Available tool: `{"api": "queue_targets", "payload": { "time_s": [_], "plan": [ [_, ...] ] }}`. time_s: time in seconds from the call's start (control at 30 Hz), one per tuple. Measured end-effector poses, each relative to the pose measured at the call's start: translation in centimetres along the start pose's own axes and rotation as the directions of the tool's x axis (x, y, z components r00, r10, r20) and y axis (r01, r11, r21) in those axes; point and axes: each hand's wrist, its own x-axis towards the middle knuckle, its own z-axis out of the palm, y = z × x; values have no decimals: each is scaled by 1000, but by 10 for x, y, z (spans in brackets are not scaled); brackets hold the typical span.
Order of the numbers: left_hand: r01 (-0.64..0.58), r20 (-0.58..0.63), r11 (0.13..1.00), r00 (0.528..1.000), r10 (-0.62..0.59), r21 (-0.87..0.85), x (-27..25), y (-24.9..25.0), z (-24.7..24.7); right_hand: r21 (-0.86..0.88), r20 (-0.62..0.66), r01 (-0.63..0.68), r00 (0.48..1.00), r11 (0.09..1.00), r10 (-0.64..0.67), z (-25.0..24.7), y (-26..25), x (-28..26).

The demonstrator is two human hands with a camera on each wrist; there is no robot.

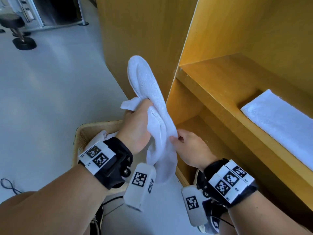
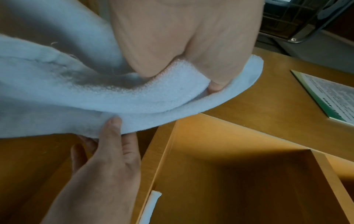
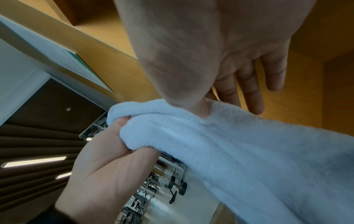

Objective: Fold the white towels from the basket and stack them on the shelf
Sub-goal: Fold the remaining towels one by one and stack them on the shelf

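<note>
A white towel [image 1: 149, 85] hangs bunched in the air beside the wooden shelf unit [image 1: 211, 106]. My left hand [image 1: 144, 106] grips its upper part in a fist, with a loop of cloth standing above the hand. My right hand [image 1: 175, 137] pinches the hanging part lower down, thumb on the near side. In the left wrist view the towel [image 2: 95, 98] runs under my left hand [image 2: 191, 68], and the right hand's thumb [image 2: 113, 122] presses on it. The right wrist view shows the right hand [image 3: 201, 106] pinching the towel [image 3: 249, 144] and the left hand [image 3: 122, 136] clenched round it.
A woven basket [image 1: 81, 133] stands on the floor under my left wrist with another white towel [image 1: 101, 134] inside. A folded white towel [image 1: 279, 121] lies on the upper shelf board at the right. A stool base [image 1: 23, 43] stands far left on the grey floor.
</note>
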Motion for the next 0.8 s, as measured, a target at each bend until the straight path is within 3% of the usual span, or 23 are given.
{"api": "queue_targets", "payload": {
  "time_s": [0.2, 0.27, 0.37, 0.6, 0.8],
  "plan": [
    [4, 70, 998, 997, -8, 61, 9, 8, 2, 205, -188, 24, 982, 978, 15, -13, 2, 2],
    [-36, 19, 994, 999, 34, 103, 11, 8, -5, 254, -228, 38, 974, 967, 21, -15, 2, 1],
    [9, -93, 988, 996, 5, 152, 9, 7, -16, 317, -260, 52, 965, 947, 35, -18, 0, -2],
    [30, -165, 972, 986, 9, 234, -1, -8, -36, 507, -290, 78, 953, 858, 85, -21, -9, -3],
    [-40, -118, 951, 990, 79, 307, -12, -22, -43, 768, -162, 15, 972, 640, 171, -26, -25, -7]
  ]
}}
